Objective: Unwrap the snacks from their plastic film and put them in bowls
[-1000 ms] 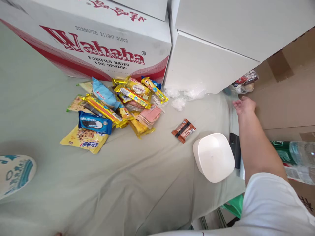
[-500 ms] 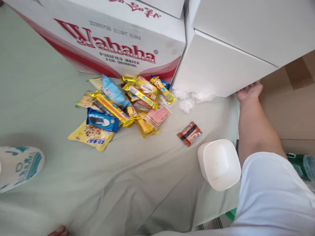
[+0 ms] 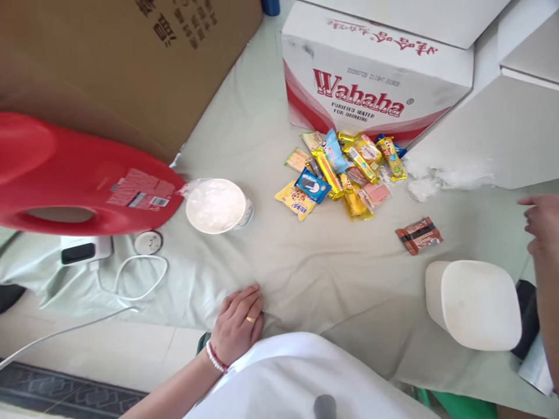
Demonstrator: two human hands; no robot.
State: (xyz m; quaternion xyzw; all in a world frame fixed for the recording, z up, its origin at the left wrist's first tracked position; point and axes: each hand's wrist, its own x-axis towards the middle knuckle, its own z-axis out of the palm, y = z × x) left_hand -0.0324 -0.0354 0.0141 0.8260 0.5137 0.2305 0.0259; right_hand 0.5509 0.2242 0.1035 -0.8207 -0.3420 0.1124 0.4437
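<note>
My left hand [image 3: 241, 323] lies flat on the front edge of the cloth-covered table, holding nothing. A ring and a beaded bracelet show on it. At the right edge my right hand [image 3: 544, 227] hovers slightly blurred, one finger stretched out and the others loosely bent, with nothing visible in it. Nearest to that hand are a white rounded-square tub [image 3: 480, 305] and a brown wrapped snack [image 3: 420, 235]. A pile of packaged snacks lies mid-table, among them a blue cookie packet [image 3: 312, 186], a yellow cookie packet [image 3: 295, 199] and a light-blue packet [image 3: 334, 151].
Behind the snacks stands a Wahaha water carton [image 3: 367, 93], with white boxes [image 3: 502, 134] beside it. Crumpled clear plastic [image 3: 423, 187] lies by them. On the left are a plastic-lined paper tub [image 3: 216, 205], a red jug [image 3: 96, 180], a brown carton [image 3: 131, 64] and a white cable [image 3: 163, 273].
The view has swung left. My right hand has come away from the lower edge of the white box and drawn back. My left hand now shows fully; the snacks lie as before.
</note>
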